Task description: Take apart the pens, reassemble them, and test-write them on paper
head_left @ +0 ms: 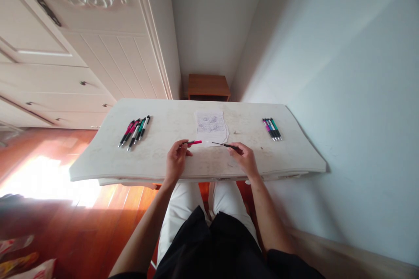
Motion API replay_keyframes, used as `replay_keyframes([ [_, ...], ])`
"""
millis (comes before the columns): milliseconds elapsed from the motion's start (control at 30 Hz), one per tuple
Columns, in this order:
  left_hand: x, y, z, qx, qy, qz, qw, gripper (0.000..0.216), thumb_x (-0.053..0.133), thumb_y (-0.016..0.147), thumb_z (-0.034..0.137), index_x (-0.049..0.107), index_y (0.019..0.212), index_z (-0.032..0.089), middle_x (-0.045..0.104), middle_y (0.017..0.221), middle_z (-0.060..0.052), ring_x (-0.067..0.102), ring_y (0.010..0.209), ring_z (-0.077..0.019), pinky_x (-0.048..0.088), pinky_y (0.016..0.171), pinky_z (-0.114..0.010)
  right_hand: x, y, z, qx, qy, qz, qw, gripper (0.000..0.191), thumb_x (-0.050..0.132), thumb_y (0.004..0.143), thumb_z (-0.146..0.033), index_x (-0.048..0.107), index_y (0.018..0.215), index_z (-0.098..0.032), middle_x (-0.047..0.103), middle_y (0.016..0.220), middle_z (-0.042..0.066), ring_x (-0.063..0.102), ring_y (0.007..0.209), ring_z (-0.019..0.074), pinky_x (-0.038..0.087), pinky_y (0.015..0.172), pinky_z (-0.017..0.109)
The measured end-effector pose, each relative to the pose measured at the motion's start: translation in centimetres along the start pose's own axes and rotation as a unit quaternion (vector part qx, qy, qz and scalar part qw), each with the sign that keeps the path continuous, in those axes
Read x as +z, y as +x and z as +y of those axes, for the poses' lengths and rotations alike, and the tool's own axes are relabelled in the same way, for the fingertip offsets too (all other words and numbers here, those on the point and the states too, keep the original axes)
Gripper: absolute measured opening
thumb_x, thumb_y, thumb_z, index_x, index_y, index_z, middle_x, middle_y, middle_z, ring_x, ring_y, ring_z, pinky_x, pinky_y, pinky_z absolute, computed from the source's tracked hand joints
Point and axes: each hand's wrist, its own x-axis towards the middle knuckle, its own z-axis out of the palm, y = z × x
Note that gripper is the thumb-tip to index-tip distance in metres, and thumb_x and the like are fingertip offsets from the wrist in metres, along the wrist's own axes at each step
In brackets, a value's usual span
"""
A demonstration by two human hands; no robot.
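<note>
Above the near part of the table, my left hand point(176, 159) pinches a pink pen barrel point(196, 142), its coloured end pointing right. Across from it, my right hand point(245, 159) holds a black pen piece point(231, 146); a thin dark rod like a refill sticks out of it to the left. The two pieces are apart, with a small gap between their ends. Just beyond them lies a stack of paper point(211, 123) covered in blue scribbles.
A loose group of pens point(134, 132) in pink, green, white and black lies on the left of the white table point(170, 115). Several more pens point(271, 129) lie side by side at right. A wall point(353, 96) borders the right side; white cabinets point(124, 52) stand at left.
</note>
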Motion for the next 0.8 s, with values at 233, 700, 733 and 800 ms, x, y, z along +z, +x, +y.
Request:
replay_keyframes([
  [233,0.0,0.0,-0.7,-0.004,0.041,0.027,0.999,0.028,0.053,0.087,0.036,0.064,0.105,0.018,0.066,0.074,-0.002,0.063,0.062,-0.0130,0.052,0.067,-0.027,-0.2,0.3,0.2,-0.058,-0.070,0.007,0.996,0.025,0.061,0.082,-0.037,0.071,0.095,-0.018,0.073,0.089,0.007,0.066,0.076,0.0190,0.053,0.071,0.030],
  [700,-1.4,0.7,-0.9,0.127,0.204,-0.061,0.969,0.028,0.046,0.086,0.019,0.070,0.101,0.021,0.071,0.099,-0.006,0.064,0.092,-0.0207,0.050,0.085,-0.036,0.1,0.0,-0.1,-0.128,-0.111,-0.017,0.985,0.019,0.058,0.086,-0.029,0.071,0.096,-0.022,0.070,0.092,0.007,0.065,0.082,0.0192,0.053,0.073,0.031],
  [733,-1.8,0.9,-1.0,0.141,0.218,-0.069,0.963,0.029,0.046,0.086,0.019,0.070,0.102,0.022,0.071,0.099,-0.006,0.063,0.094,-0.0212,0.049,0.086,-0.037,0.1,0.0,-0.1,-0.128,-0.111,-0.016,0.985,0.018,0.058,0.086,-0.029,0.071,0.096,-0.022,0.070,0.092,0.007,0.065,0.082,0.0191,0.053,0.073,0.031],
  [800,-2.7,1.2,-1.0,0.172,0.245,-0.088,0.950,0.029,0.046,0.087,0.018,0.070,0.103,0.022,0.072,0.099,-0.007,0.062,0.095,-0.0216,0.049,0.087,-0.037,0.1,0.0,-0.1,-0.130,-0.109,-0.016,0.985,0.018,0.058,0.085,-0.028,0.071,0.096,-0.022,0.069,0.093,0.007,0.064,0.082,0.0189,0.053,0.072,0.031],
])
